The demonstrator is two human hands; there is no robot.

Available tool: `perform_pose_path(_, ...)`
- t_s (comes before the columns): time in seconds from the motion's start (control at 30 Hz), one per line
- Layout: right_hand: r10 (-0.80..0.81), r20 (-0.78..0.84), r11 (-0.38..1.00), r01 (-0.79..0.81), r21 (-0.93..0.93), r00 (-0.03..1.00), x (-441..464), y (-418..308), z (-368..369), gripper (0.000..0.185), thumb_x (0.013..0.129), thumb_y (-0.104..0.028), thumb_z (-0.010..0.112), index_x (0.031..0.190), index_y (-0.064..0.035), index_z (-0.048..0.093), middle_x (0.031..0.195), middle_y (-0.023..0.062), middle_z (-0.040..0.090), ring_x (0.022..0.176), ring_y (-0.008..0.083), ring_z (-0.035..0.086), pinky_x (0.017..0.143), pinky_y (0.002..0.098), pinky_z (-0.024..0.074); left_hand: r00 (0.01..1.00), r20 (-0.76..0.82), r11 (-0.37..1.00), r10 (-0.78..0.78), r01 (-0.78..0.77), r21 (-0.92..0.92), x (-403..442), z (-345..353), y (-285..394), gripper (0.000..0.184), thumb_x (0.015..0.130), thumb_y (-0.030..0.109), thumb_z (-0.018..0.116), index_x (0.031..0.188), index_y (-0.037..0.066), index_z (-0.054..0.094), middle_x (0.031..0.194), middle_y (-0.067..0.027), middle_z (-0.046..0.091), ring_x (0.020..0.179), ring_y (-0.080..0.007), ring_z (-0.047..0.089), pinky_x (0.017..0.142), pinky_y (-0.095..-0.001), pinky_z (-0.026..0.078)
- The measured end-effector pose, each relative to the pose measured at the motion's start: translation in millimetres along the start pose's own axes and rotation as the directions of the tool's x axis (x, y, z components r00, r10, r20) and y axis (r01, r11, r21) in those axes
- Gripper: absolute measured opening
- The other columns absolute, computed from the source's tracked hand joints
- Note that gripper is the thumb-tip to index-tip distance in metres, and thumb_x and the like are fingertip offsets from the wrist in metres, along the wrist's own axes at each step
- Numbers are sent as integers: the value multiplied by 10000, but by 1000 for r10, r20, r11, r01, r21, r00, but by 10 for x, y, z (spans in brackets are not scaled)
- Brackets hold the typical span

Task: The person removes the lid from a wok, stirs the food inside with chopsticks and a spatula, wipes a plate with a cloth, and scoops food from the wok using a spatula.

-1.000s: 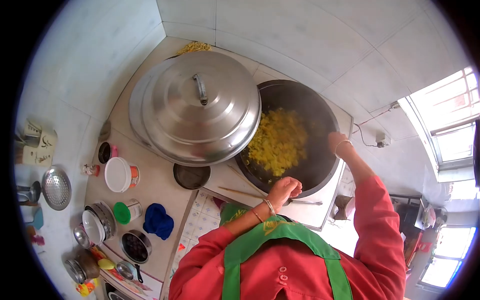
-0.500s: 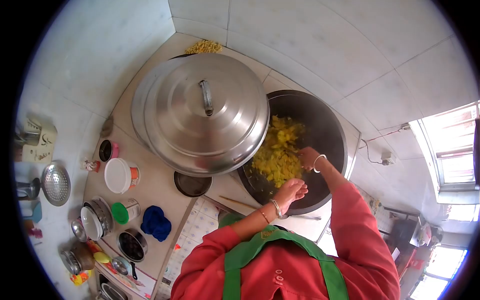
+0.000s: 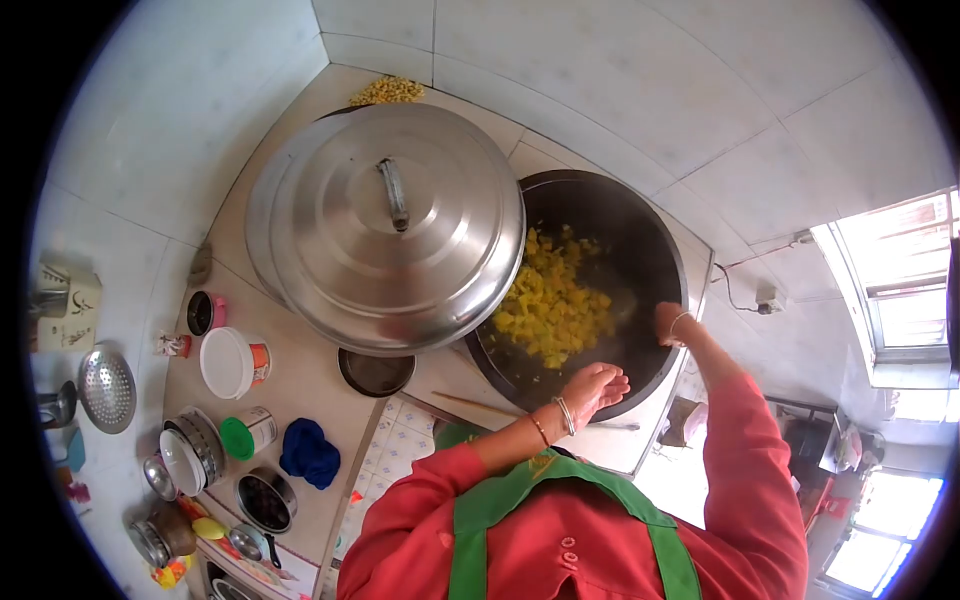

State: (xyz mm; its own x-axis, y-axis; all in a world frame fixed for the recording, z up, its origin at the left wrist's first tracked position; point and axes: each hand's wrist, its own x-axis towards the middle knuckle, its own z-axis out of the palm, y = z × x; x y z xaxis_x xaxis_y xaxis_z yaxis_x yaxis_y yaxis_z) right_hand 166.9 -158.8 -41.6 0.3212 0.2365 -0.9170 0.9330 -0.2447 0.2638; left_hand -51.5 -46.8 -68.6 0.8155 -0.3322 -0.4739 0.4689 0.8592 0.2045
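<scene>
A large dark wok (image 3: 655,240) is set into the tiled counter, with yellow-green chopped food (image 3: 555,310) heaped on its left side. My right hand (image 3: 670,324) is closed at the wok's right inner wall; what it grips, if anything, is hidden. Over the near edge of the wok is my left hand (image 3: 596,392), palm up with fingers stretched out and nothing in it. A big metal lid (image 3: 440,260) with a bar handle overlaps the wok's left rim. Beside my left forearm lies a thin wooden stick (image 3: 475,403).
Left on the counter are a dark round pan (image 3: 376,373), a white tub (image 3: 228,363), a green-lidded can (image 3: 250,433), a blue cloth (image 3: 310,453) and stacked bowls (image 3: 190,455). A perforated skimmer (image 3: 107,390) hangs on the wall. Yellow pieces (image 3: 388,91) lie in the back corner.
My right hand has moved right, from beside the food to the wok's right wall. The food is shifted and spread rightward. My left hand stays over the near edge.
</scene>
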Motion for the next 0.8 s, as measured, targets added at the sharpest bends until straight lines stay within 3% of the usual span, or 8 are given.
perform_pose_path(0.1, -476, -300, 869, 388, -307, 827, 375, -299, 114, 116, 689, -232, 590, 671, -146, 665, 679, 68, 629, 682, 257, 611, 586, 368, 483, 999, -49, 999, 22, -23, -25, 86, -93, -34, 210, 874, 188, 480, 1026, 43, 480, 1052, -105, 523, 1005, -223, 530, 856, -348, 436)
perform_pose_path(0.17, -211, -374, 972, 235, 18, 903, 716, -611, 70, 98, 689, -213, 593, 673, -146, 663, 654, 60, 621, 666, 255, 606, 567, 347, 483, 996, -82, 998, 45, -49, -44, 132, -96, 1, 241, 876, 201, 480, 1058, 44, 463, 1095, -112, 496, 1047, -230, 505, 882, -368, 415)
perform_pose_path(0.33, -243, -368, 970, 223, -96, 897, 67, -525, -411, 91, 687, -121, 574, 722, -104, 656, 696, 95, 635, 674, 284, 609, 586, 358, 493, 983, -169, 986, 77, -100, -131, 249, -54, 52, 364, 872, 244, 490, 1154, 41, 383, 1236, -143, 367, 1174, -286, 379, 971, -438, 309)
perform_pose_path(0.4, 278, -362, 753, 32, 657, 890, -140, -551, -472, 151, 717, -154, 570, 762, -38, 656, 824, 178, 630, 818, 327, 611, 733, 405, 489, 987, -140, 983, 74, -96, -154, 245, -5, 14, 371, 870, 253, 495, 1142, 22, 391, 1229, -160, 383, 1156, -297, 403, 968, -430, 326)
perform_pose_path(0.63, 470, -309, 769, -211, 603, 827, -400, -293, -101, 171, 761, -145, 547, 828, -24, 647, 874, 217, 614, 881, 363, 584, 736, 398, 494, 1000, -5, 982, -4, 3, -186, -20, -29, -92, 242, 896, 229, 446, 1002, 14, 477, 1009, -150, 565, 982, -263, 549, 859, -383, 439)
perform_pose_path(0.73, 329, -152, 835, -212, 508, 932, -21, -296, 218, 165, 765, -146, 532, 826, -47, 649, 862, 186, 625, 843, 341, 601, 711, 398, 498, 999, -23, 980, 38, -41, -193, -66, -134, -82, 261, 901, 237, 435, 1017, 6, 474, 1031, -156, 554, 989, -261, 543, 856, -379, 439)
perform_pose_path(0.77, -58, -318, 960, 140, 242, 946, 107, -365, 215, 168, 732, -127, 545, 843, -42, 637, 850, 175, 624, 817, 340, 599, 712, 394, 493, 999, -25, 979, 40, -44, -199, -89, -131, -59, 261, 901, 237, 435, 1017, 6, 474, 1031, -156, 554, 989, -261, 543, 856, -379, 439)
perform_pose_path(0.8, -455, -360, 884, 461, -75, 814, 216, -412, 216, 189, 699, -108, 558, 861, -36, 625, 838, 163, 623, 790, 340, 597, 713, 390, 488, 998, -35, 974, 54, -61, -218, -104, -120, -29, 271, 902, 239, 433, 1024, 1, 471, 1036, -159, 551, 990, -259, 541, 855, -377, 439)
